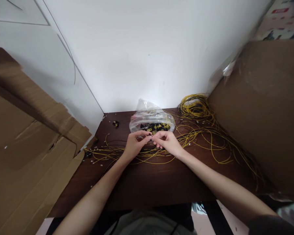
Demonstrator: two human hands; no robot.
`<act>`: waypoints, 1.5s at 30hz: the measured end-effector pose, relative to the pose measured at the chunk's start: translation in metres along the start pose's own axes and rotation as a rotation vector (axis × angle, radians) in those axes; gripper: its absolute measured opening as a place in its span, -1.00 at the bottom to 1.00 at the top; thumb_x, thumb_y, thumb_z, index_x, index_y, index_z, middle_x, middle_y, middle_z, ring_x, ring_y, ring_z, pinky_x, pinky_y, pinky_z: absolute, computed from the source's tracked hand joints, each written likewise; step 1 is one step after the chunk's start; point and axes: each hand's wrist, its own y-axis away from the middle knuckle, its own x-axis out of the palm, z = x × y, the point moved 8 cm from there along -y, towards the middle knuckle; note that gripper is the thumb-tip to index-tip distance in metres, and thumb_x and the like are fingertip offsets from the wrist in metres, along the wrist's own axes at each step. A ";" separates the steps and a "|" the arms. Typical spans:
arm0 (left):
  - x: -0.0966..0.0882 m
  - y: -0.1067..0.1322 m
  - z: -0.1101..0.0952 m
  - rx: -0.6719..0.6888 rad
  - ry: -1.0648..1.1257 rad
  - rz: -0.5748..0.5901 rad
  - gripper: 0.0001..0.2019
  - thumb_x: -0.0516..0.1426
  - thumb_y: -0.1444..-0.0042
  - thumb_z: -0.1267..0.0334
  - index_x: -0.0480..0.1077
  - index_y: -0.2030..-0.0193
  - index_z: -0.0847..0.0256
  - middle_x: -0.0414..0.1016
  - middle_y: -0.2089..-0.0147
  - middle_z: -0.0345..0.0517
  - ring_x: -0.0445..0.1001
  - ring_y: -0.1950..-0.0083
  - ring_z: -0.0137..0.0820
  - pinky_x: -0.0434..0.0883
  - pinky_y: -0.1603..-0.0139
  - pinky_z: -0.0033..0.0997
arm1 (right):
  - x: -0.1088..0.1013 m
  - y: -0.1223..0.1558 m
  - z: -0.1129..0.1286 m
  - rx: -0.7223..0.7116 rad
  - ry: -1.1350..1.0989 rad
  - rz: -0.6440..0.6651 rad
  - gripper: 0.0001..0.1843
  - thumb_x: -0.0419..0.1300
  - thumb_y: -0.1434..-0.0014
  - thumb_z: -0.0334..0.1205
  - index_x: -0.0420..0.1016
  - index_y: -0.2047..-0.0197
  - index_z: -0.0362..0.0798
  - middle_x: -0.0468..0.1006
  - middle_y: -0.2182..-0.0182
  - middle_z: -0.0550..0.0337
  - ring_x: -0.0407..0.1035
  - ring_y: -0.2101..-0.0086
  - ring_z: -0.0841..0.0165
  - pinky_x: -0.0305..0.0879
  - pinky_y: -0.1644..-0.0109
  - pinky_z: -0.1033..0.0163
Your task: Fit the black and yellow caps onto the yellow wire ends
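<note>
My left hand [136, 143] and my right hand [168, 142] meet fingertip to fingertip over the middle of the table. A small black part [150, 134] is pinched between the thumb and finger of the left. The fingers of the right press together beside it; whatever they grip is too small to make out. Just behind both hands lies a clear plastic bag [147, 106] with several small black and yellow parts [159, 126] in its mouth. Yellow and black wires [156, 160] run across the table under my hands.
A coil of yellow and black wire [194, 107] lies at the back right. One small black and yellow piece [116, 123] sits at the back left of the dark wooden table [156, 186]. Cardboard [34, 156] flanks the left side, a large carton [264, 107] the right.
</note>
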 end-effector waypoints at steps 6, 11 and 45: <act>0.002 0.000 0.001 -0.010 -0.026 -0.004 -0.79 0.17 0.03 0.22 0.51 0.29 0.30 0.48 0.46 -0.18 0.32 0.56 -0.56 0.36 0.51 -0.55 | -0.014 0.000 0.022 -0.185 0.238 -0.070 -0.73 0.22 -0.04 -0.06 0.50 0.40 -0.13 0.50 0.53 0.19 0.32 0.50 0.45 0.27 0.37 0.31; 0.007 0.000 -0.001 0.023 -0.076 0.046 -0.81 0.15 0.00 0.24 0.50 0.29 0.30 0.45 0.47 -0.18 0.35 0.53 -0.54 0.34 0.48 -0.55 | -0.021 -0.002 0.023 -0.206 0.173 -0.107 -0.73 0.26 0.00 -0.11 0.50 0.28 -0.13 0.50 0.47 0.16 0.35 0.43 0.43 0.30 0.29 0.27; 0.015 -0.003 0.009 0.071 -0.148 0.149 -0.78 0.14 -0.02 0.23 0.51 0.28 0.34 0.51 0.43 -0.11 0.33 0.50 -0.52 0.29 0.48 -0.55 | -0.019 -0.006 0.011 -0.140 0.069 -0.067 -0.78 0.15 -0.10 -0.09 0.36 0.34 -0.10 0.50 0.48 0.17 0.37 0.45 0.42 0.34 0.36 0.29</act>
